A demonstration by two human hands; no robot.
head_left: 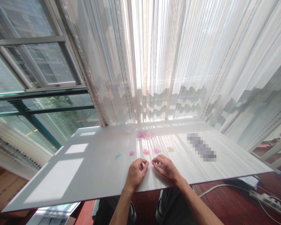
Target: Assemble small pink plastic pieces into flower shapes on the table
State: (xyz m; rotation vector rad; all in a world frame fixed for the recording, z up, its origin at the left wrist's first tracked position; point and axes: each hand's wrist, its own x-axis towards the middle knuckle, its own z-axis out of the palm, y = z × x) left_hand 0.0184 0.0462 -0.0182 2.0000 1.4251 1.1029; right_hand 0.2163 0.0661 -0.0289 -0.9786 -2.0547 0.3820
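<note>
Worktop [100,172]: you have both hands over it, near the middle of its near edge.
Pale pink pieces [150,167]: on the worktop by that edge, between your 2 sets of fingertips.
Left grip [137,172]: narrow, your thumb and fingertip close together just left of the pale pink pieces; I cannot tell whether it pinches any.
Right grip [165,168]: narrow too, just right of them; whether you hold a piece there, I cannot tell.
Row beyond your hands: 5 small clusters, left to right a blue cluster [117,155], purple cluster [131,153], deep pink cluster [146,151], pink cluster [157,150] and yellow cluster [170,149].
Pink heap [145,134]: behind your row, toward the far edge.
</note>
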